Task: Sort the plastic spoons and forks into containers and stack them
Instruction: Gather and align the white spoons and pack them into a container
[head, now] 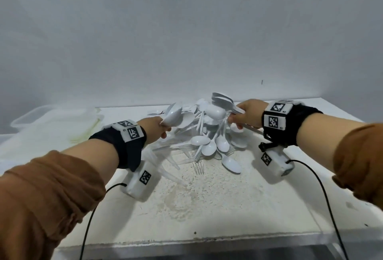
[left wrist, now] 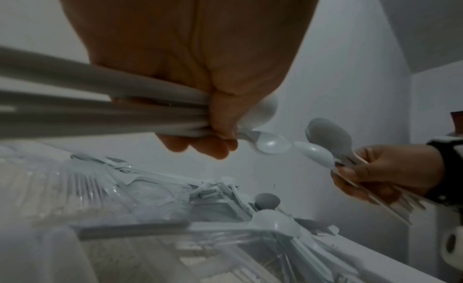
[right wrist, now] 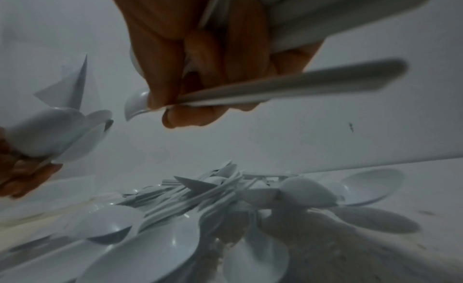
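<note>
At the counter's [head: 238, 208] far left corner a clear plastic container [head: 31, 118] is partly cut off by glare and washed out against the pale surface; whether anything lies in it cannot be made out from the head view. The left wrist view shows blurred clear forks [left wrist: 82, 190] lying in a see-through tub [left wrist: 155, 245] below the hand, but the smear hides how many. The left hand [head: 154, 130] has its grip curled tight round a bundle of white spoons [head: 174, 117], bowls fanned toward the far edge; their handles are hidden by the wrist in the head view, yet the left wrist camera shows them running back past the palm. At the middle of the counter, toward the far edge, lies the mixed pile [head: 209, 135] of white spoons and clear forks, with one clear fork [head: 198, 167] apart on its near side. The right hand [head: 248, 115] grips a second bundle of spoons [head: 222, 99], and its fingertips [right wrist: 175, 117] pinch one more spoon [right wrist: 288, 89] by the handle, a hold only the right wrist view makes plain.
</note>
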